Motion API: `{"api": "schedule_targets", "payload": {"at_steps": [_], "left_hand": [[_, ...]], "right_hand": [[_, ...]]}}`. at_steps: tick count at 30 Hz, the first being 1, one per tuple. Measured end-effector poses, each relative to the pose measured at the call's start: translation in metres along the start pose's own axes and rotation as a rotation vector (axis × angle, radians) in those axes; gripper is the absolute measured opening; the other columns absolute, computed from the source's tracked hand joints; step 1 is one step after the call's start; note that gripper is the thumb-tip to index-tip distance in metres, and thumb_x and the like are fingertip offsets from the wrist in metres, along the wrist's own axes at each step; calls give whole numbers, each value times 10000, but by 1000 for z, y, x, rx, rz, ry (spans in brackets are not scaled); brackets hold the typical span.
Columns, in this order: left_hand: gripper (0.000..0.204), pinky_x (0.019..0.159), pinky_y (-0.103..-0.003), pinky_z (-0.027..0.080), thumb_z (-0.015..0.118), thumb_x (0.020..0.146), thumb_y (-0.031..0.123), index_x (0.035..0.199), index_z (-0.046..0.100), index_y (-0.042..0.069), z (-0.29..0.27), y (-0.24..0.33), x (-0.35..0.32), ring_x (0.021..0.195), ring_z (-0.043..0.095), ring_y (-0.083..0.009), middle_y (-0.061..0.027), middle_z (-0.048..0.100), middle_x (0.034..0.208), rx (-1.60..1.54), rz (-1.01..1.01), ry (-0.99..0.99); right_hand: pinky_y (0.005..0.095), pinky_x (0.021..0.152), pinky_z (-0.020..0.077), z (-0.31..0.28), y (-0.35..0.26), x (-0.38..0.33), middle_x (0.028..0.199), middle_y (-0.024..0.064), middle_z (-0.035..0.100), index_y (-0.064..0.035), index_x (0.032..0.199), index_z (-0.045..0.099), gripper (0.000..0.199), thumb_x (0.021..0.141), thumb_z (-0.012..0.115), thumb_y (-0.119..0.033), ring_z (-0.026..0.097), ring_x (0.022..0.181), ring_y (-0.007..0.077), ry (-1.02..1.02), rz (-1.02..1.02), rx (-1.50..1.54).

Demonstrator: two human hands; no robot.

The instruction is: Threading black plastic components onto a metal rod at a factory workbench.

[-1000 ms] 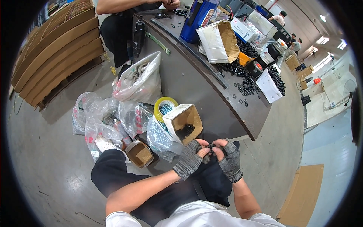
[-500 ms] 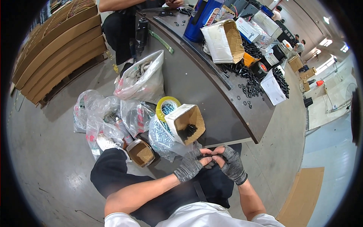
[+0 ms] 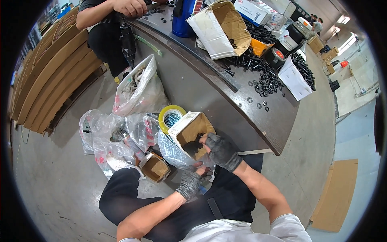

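Observation:
Both my hands wear grey fingerless gloves. My right hand [image 3: 222, 152] reaches into the mouth of an open white cardboard box [image 3: 177, 132]. Its fingers are drawn together beside small black parts [image 3: 194, 146] lying inside; whatever they pinch is too small to name. Just below the box, over my lap, is my left hand [image 3: 192, 179], its fingers curled and closed; anything in them is hidden. The box sits tilted on a clear plastic bag of silvery screws [image 3: 171, 151], next to a roll of yellow tape [image 3: 166, 117].
A dark table [image 3: 258, 121] carries black bolts [image 3: 258, 66], washers [image 3: 259, 105], another open box [image 3: 209, 34] and a blue bottle [image 3: 183, 20]. Plastic bags [image 3: 139, 90] and a small open carton [image 3: 155, 168] stand on the floor. A co-worker's hand [image 3: 130, 7] rests above a power tool [image 3: 128, 40].
My hands, together over my lap before, are now apart. The right has moved forward into the box; the left has shifted slightly left and down. The view has shifted too.

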State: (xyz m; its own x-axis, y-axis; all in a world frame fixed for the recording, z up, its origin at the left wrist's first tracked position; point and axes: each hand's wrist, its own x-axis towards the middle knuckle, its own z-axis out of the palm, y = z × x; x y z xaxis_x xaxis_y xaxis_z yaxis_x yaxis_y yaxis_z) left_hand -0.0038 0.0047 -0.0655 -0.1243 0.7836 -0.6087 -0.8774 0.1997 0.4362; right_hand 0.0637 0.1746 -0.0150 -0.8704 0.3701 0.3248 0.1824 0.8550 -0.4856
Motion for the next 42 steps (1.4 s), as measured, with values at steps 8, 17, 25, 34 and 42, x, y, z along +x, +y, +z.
{"api": "schedule_targets", "payload": {"at_steps": [8, 17, 25, 34, 42], "left_hand": [[283, 827, -340, 541, 620, 969, 206, 1133, 545, -12, -2, 16, 8, 974, 658, -234, -146, 674, 1090, 10, 12, 22], [237, 817, -332, 536, 615, 974, 205, 1033, 587, -23, 0, 17, 9, 948, 666, -221, -141, 699, 1025, 41, 37, 40], [226, 828, -347, 541, 622, 967, 185, 1034, 575, -26, -10, 7, 19, 934, 670, -236, -162, 688, 1040, 35, 64, 21], [211, 824, -361, 555, 640, 954, 165, 1033, 565, -14, -11, 10, 18, 922, 669, -257, -171, 679, 1028, 63, 36, 37], [225, 801, -370, 551, 637, 955, 165, 1067, 574, -18, -10, 12, 19, 925, 665, -262, -165, 677, 1021, 79, 24, 33]], "right_hand": [[390, 944, 496, 46, 36, 2, 1189, 166, 641, -31, 1183, 641, 374, 825, 609, -133, 618, 1096, 297, -320, -87, -162], [397, 999, 469, 42, 32, 2, 1231, 178, 624, -23, 1188, 646, 425, 793, 657, -179, 603, 1140, 320, -442, 14, -33], [440, 907, 484, 38, 34, 8, 1072, 157, 639, -55, 1173, 632, 380, 799, 650, -123, 617, 1020, 328, -355, 131, 80], [432, 892, 471, 31, 24, 36, 996, 129, 671, -76, 1060, 700, 259, 814, 659, -144, 620, 984, 306, -391, -18, -182], [441, 914, 452, 36, 27, 31, 972, 135, 680, -51, 994, 715, 256, 836, 656, -244, 621, 976, 313, -389, -5, -167]]}}
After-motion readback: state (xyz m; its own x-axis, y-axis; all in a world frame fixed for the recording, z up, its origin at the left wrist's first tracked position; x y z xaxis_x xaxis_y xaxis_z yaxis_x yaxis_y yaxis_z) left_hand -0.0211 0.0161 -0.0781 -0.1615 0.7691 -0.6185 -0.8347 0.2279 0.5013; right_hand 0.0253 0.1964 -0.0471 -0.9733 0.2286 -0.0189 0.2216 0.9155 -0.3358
